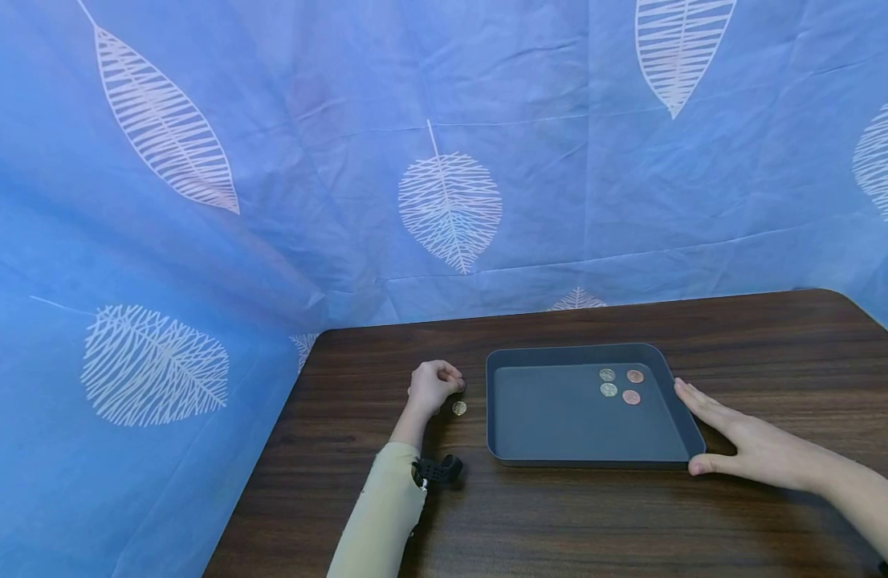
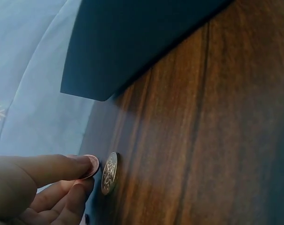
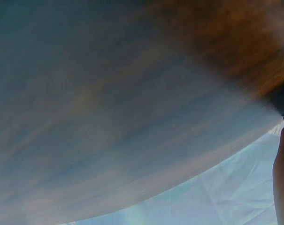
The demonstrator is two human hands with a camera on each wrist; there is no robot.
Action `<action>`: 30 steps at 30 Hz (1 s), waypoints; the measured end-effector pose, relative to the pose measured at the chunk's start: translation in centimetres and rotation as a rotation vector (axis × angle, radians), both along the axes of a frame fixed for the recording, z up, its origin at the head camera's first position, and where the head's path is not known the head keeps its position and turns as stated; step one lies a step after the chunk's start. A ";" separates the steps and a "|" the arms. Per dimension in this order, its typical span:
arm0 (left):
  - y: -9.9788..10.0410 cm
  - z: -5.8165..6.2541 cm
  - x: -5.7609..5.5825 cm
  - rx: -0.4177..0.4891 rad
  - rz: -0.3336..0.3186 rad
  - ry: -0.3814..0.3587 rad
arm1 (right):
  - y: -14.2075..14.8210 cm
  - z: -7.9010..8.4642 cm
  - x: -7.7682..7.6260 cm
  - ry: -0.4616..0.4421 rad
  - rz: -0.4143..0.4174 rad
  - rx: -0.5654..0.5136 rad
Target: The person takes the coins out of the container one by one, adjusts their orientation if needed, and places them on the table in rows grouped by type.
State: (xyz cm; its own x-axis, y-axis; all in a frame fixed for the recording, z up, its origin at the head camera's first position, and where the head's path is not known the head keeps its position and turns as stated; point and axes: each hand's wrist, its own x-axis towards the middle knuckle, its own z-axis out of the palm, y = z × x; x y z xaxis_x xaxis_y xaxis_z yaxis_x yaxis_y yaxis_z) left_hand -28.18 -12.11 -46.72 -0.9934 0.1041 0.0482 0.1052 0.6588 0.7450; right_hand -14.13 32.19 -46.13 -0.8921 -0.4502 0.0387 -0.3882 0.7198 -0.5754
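Observation:
My left hand (image 1: pixel 434 387) is left of the tray, pinching a copper coin (image 2: pixel 93 166) between thumb and fingertips. Right by those fingertips, a gold-coloured coin (image 1: pixel 459 409) lies on the table; the left wrist view shows this gold-coloured coin (image 2: pixel 110 173) close up. A dark grey rectangular tray (image 1: pixel 560 417) holds two pale coins (image 1: pixel 608 390) and two copper coins (image 1: pixel 631 397) toward its right side. With fingers extended and thumb spread, my right hand (image 1: pixel 758 445) touches the tray's right edge. Only a sliver of that hand enters the right wrist view.
The dark wood-grain table (image 1: pixel 560 522) has rounded far corners. Behind it and along the left hangs a blue cloth (image 1: pixel 328 201) with white leaf prints. A black band (image 1: pixel 440 469) sits on the left wrist, below a pale sleeve (image 1: pixel 382 514).

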 end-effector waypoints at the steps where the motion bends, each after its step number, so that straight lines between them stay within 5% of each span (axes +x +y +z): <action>1: 0.1 0.0 0.0 -0.007 0.003 0.002 | 0.0 0.0 0.0 -0.003 -0.001 0.000; 11: 0.7 -0.1 -0.1 -0.104 0.058 0.042 | 0.1 0.0 0.0 0.004 -0.003 0.007; 24: 0.8 0.1 0.0 -0.062 0.072 0.021 | 0.0 0.0 0.0 -0.001 -0.001 0.006; 30: 1.1 0.8 0.2 0.031 0.056 0.013 | 0.0 0.1 0.0 -0.003 -0.001 0.008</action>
